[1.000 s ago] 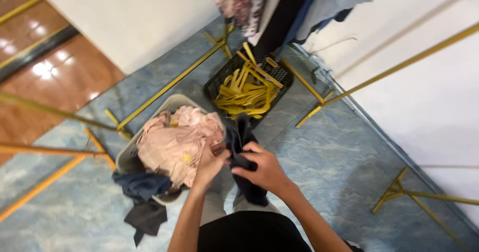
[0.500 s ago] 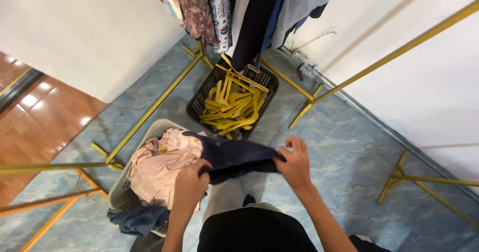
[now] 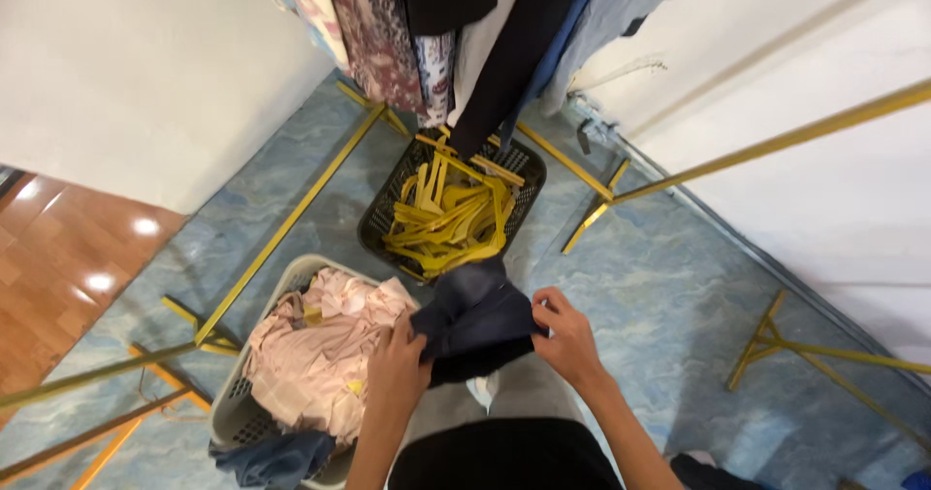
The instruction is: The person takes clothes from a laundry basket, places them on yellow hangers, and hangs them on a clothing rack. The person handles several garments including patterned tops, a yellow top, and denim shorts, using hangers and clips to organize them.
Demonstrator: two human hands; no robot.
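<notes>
The grey laundry basket (image 3: 225, 414) is serving as the landmark here, sitting low on the blue marbled floor (image 3: 669, 315). Inside it, pale pink clothes (image 3: 315, 354) are lying heaped, with a bit of blue denim (image 3: 276, 459) hanging over its near edge. Just right of the basket, the left hand (image 3: 398, 369) is pinching one edge of a dark navy garment (image 3: 475, 320), fingers closed on the cloth. Further right of the basket, the right hand (image 3: 567, 340) is gripping the opposite edge, likewise clamped on the fabric.

Compared with half a second earlier, the garment is now being held higher and bunched more closely between the two hands, clear of the pink heap rather than stretched out across it; a second ago it was only being drawn up beside the basket. So the piece is out of the load and being arranged in the air.

Beyond the basket, a black crate (image 3: 383, 213) of yellow hangers (image 3: 451, 218) is standing under hanging clothes (image 3: 456, 24).
</notes>
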